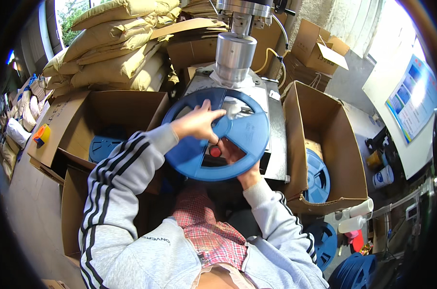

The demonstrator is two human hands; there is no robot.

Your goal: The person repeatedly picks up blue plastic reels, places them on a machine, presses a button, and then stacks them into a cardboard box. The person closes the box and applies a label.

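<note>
Reel (253, 129) before press (235, 55), over tabletop (277, 161) | our left grip (197, 122) spread at hub (223, 126), clamping unclear | right grip (234, 153) beneath, partly hidden, can't tell | we should keep rim level, supported underneath

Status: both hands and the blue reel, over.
Left hand spread across blue reel, near hub. Right hand beneath, partly hidden. Reel overlaps machine bed; red button shows through.

Metal machine bed (277, 154): small white piece (274, 95) by right edge.
</note>
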